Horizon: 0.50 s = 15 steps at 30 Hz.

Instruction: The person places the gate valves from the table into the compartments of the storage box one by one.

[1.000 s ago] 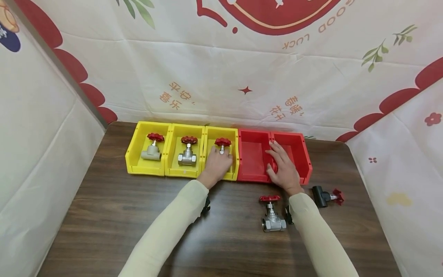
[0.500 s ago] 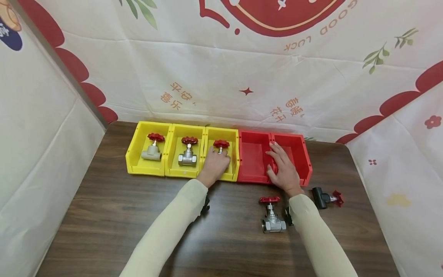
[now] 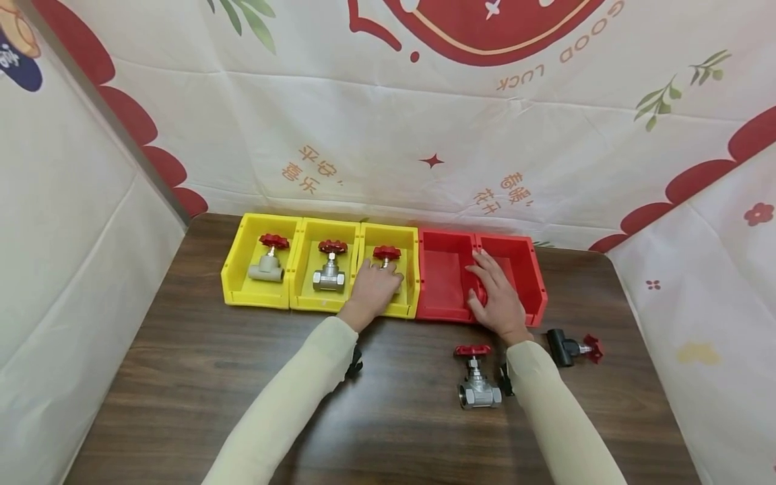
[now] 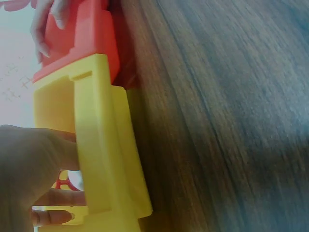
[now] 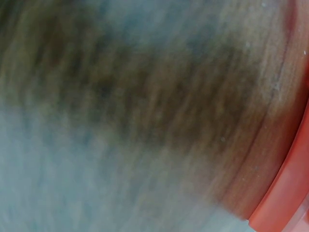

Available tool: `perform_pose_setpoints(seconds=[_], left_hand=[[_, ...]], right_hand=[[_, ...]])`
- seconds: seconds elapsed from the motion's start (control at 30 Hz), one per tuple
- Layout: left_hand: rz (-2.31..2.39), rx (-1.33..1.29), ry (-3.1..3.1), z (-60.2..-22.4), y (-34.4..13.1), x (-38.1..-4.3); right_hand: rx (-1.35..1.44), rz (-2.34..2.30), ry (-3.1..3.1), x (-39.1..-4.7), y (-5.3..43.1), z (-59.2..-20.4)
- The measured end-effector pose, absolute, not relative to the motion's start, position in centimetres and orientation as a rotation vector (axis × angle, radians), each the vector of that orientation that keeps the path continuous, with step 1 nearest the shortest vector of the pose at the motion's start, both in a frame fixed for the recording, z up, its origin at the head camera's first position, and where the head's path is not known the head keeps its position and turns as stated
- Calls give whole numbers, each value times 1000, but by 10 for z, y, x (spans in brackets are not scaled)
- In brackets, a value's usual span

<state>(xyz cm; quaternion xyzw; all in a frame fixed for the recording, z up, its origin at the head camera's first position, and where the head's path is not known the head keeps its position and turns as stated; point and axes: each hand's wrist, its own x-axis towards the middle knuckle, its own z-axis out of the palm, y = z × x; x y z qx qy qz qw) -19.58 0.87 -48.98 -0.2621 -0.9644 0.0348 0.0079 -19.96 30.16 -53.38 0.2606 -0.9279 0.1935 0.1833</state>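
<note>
In the head view my left hand (image 3: pixel 374 288) reaches into the third yellow bin (image 3: pixel 409 307), its fingers curled down over a valve with a red handwheel (image 3: pixel 386 252). The hand hides most of that valve's body. In the left wrist view, my fingers (image 4: pixel 60 197) are inside the bin beside part of the red wheel (image 4: pixel 63 181). My right hand (image 3: pixel 500 303) grips the wall between two joined red bins (image 3: pixel 442 312), fingers over the top and thumb on the left side. The right wrist view has only table and a red bin edge (image 5: pixel 282 205).
The other two yellow bins hold a beige valve (image 3: pixel 267 268) and a metal valve (image 3: pixel 329 275). On the brown table (image 3: pixel 400 431) lie a larger metal valve (image 3: pixel 479 387) and, right of the right forearm, a black valve (image 3: pixel 564 347). A printed cloth backdrop (image 3: pixel 388 121) stands behind.
My left hand has shifted slightly left and towards me, and the red handwheel in the third yellow bin has moved a little the same way. The right hand stays at the red bins.
</note>
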Motion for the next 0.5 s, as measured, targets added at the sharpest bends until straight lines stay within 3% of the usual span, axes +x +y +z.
perform_pose_setpoints(seconds=[0.5], left_hand=[[23,-850,-2851,-461,-2,-169]], right_hand=[[737,553,-2601,-200,303,-534]])
